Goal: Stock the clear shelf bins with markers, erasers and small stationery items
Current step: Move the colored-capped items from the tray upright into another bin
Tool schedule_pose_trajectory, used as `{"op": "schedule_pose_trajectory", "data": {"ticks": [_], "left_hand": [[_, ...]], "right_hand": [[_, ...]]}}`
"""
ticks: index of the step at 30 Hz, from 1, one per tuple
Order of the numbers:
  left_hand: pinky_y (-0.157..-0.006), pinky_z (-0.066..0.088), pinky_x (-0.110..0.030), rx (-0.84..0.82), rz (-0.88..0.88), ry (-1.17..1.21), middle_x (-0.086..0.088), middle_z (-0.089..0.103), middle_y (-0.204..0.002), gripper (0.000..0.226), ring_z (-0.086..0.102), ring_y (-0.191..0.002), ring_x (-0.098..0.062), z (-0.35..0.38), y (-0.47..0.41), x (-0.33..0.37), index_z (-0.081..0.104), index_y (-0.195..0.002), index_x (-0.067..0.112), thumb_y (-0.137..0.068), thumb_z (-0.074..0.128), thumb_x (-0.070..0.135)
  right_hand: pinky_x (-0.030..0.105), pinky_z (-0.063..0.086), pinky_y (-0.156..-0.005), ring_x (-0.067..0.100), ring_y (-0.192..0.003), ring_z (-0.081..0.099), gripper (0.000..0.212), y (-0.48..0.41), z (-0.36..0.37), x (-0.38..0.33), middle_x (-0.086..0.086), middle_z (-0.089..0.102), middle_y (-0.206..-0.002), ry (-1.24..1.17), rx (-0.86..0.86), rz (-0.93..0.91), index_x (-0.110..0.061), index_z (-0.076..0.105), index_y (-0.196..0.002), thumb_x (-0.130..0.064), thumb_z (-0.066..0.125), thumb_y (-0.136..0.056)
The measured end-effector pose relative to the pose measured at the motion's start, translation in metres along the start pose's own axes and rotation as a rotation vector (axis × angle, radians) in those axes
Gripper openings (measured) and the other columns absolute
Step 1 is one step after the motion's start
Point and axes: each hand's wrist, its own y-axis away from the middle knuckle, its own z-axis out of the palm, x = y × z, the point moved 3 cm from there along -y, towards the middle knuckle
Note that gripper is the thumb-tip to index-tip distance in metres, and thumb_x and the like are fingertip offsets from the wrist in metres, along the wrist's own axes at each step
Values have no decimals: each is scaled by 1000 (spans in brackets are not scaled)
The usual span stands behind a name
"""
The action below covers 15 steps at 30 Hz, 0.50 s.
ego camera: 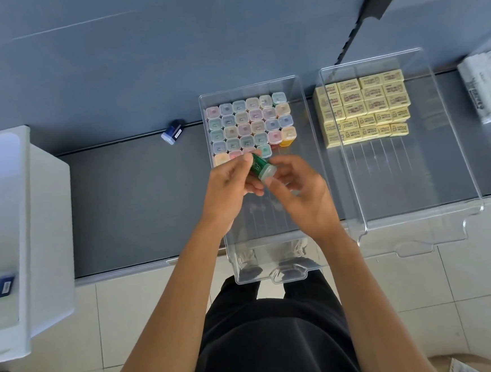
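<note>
Both hands meet over the near half of the long clear plastic bin (286,273), which lies lengthways on the dark shelf.

Small green tube (256,165) with a frosted clear cap is held off the bin floor, between the hands. Left hand (229,187): fingers and thumb curled round the green body. Right hand (300,193): thumb and forefinger look closed on the cap end, other fingers loosely bent.

Long axis of the green tube: slanted, body end pointing away and to the left, cap end toward the person and to the right. Not upright.

Pastel-capped tubes (248,124) stand in tight rows at the far end of the bin, caps up. The nearest row is short. It stops at a teal cap (264,150), and the open space to the right of it sits just in front of an orange tube (287,137).

The target slot lies just ahead of the hands and a little right, so it is nearer the right hand. Judgement: the tube must tip cap-up before it goes down, and the neighbours are close enough to knock.

To the right, a second clear bin (417,219) holds stacked yellow erasers (364,106). One blue stamp-like block (172,132) lies loose on the shelf to the left. A white tub (48,201) stands at far left
</note>
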Motion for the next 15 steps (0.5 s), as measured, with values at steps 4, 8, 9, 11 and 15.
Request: {"op": "schedule_pose_trajectory", "data": {"ticks": [4, 8, 9, 11, 15], "left_hand": [[-70, 59, -30, 17, 14, 101, -16, 72, -91, 26, 71, -74, -21, 5, 3, 4, 66, -112, 3, -104, 46, 18], [-76, 60, -32, 71, -41, 183, -20, 73, -97, 25, 74, -85, -28, 6, 7, 1, 69, -110, 6, -102, 53, 23], [-78, 59, -32, 76, -70, 226, -21, 73, -99, 26, 73, -88, -29, 7, 7, -1, 67, -113, 5, -102, 52, 23], [-79, 59, -31, 75, -128, 295, -23, 72, -102, 30, 73, -92, -30, 9, 6, -4, 63, -119, 1, -103, 50, 23], [-78, 60, -31, 24, -196, 306, -17, 73, -102, 28, 74, -90, -22, 11, 5, -8, 58, -125, 6, -105, 46, 20]], "right_hand": [[15, 50, -72, 1, -79, 66, 18, -7, -5, -2, -14, 68, -80, -31, -23, 50, -20, 62, -108, -11, 62, -94], [27, 54, -79, 8, -84, 68, 17, -14, -13, -3, -2, 71, -88, -104, -10, 73, -16, 64, -108, -19, 68, -92], [28, 55, -80, 11, -86, 69, 19, -14, -13, -2, 0, 71, -90, -113, 0, 78, -16, 64, -109, -20, 69, -91], [24, 55, -78, 10, -86, 68, 21, -16, -13, -1, -1, 70, -91, -117, 39, 89, -15, 64, -109, -19, 71, -89], [14, 50, -73, -1, -80, 64, 17, -22, -11, 1, -10, 67, -89, -53, 124, 118, -13, 66, -107, -19, 69, -91]]}}
